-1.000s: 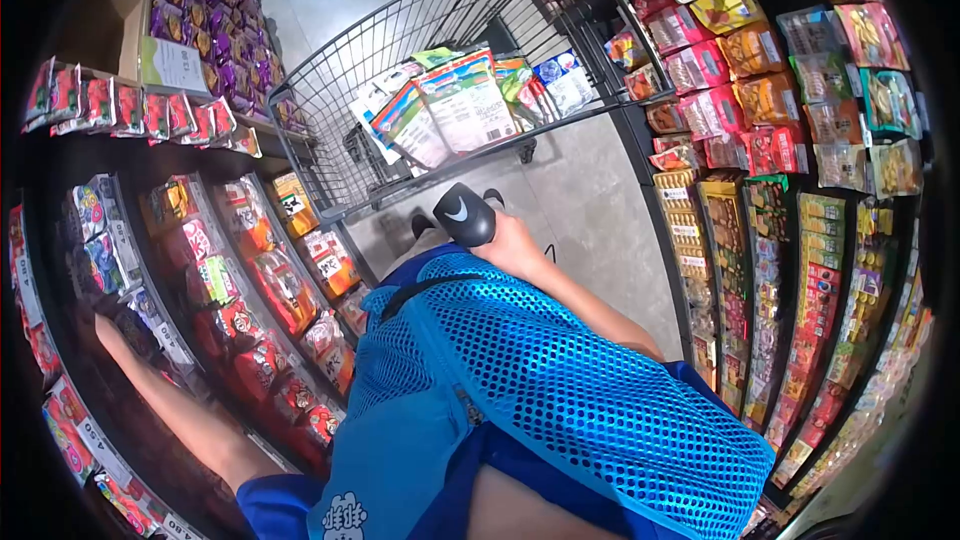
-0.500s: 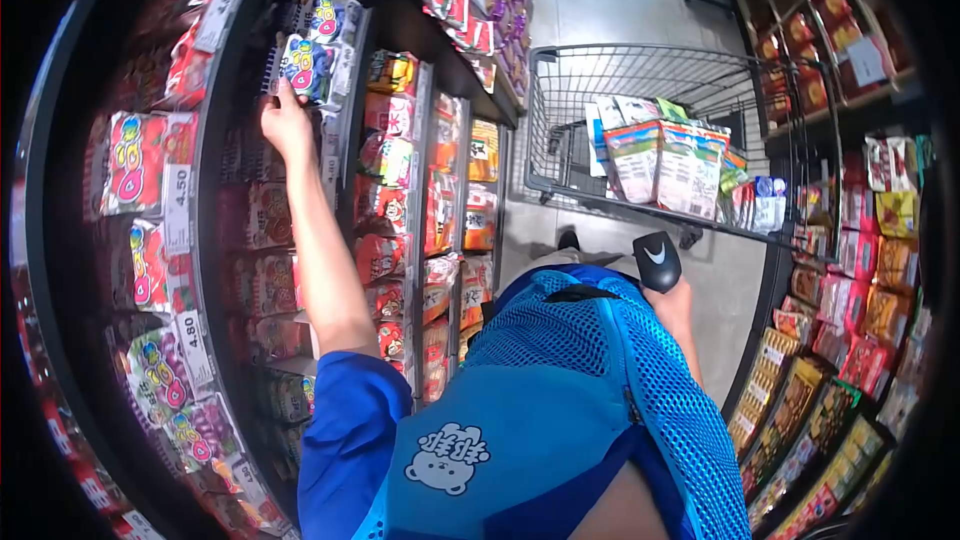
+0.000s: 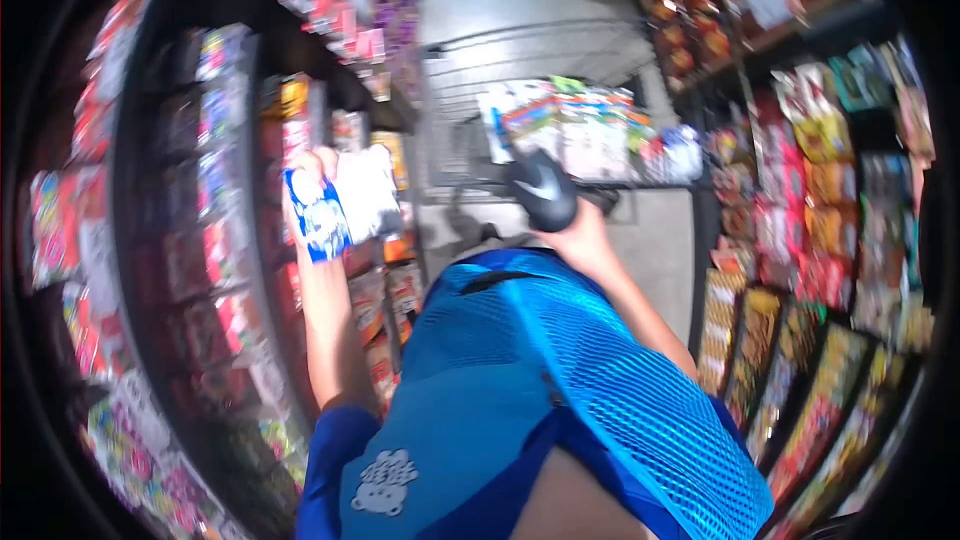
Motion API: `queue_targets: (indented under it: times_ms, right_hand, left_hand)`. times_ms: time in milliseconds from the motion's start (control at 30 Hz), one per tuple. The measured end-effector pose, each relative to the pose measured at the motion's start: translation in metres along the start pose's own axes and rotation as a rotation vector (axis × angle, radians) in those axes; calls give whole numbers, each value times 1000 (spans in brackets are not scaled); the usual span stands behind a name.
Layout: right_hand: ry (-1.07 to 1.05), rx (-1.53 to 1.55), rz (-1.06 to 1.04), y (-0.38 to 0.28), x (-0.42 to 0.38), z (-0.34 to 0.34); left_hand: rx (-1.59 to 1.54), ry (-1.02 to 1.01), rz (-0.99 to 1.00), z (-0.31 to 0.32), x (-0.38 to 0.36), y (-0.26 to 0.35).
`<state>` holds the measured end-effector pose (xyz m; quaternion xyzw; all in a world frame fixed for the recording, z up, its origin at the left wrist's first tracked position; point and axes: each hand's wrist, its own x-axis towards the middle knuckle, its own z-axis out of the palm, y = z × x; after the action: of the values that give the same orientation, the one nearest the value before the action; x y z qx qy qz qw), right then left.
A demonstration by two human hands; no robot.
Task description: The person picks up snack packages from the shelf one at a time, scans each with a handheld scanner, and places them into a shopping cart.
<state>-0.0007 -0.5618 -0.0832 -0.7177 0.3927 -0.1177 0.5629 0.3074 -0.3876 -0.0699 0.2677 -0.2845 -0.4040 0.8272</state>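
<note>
A blue and white snack packet [image 3: 322, 218] is gripped in my left hand [image 3: 313, 166], held out in front of the left shelves. The packet's right half is washed out by glare. My right hand [image 3: 582, 234] is closed around the grip of a black handheld scanner [image 3: 543, 192], whose head points up and to the left, close to the cart's near edge. Packets [image 3: 594, 140] in several colours lie in the wire shopping cart [image 3: 455, 45] ahead. Motion blurs much of the view.
Tall shelves [image 3: 130, 270] of packaged snacks with price strips run along the left. On the right are more shelves [image 3: 700, 95] and slanted rows of packets [image 3: 830, 185]. Grey floor [image 3: 655, 255] shows between the cart and the right shelf.
My left hand has come off the left shelf with the blue packet and moved right and down. My right hand has raised the scanner up and left. The view has turned, shifting the cart leftward.
</note>
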Motion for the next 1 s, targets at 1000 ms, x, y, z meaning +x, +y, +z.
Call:
queue_targets:
  times_ms: [1000]
  right_hand:
    - [261, 68, -54, 82, 22, -143]
  left_hand:
    - [-35, 381, -310, 141, 36, -219]
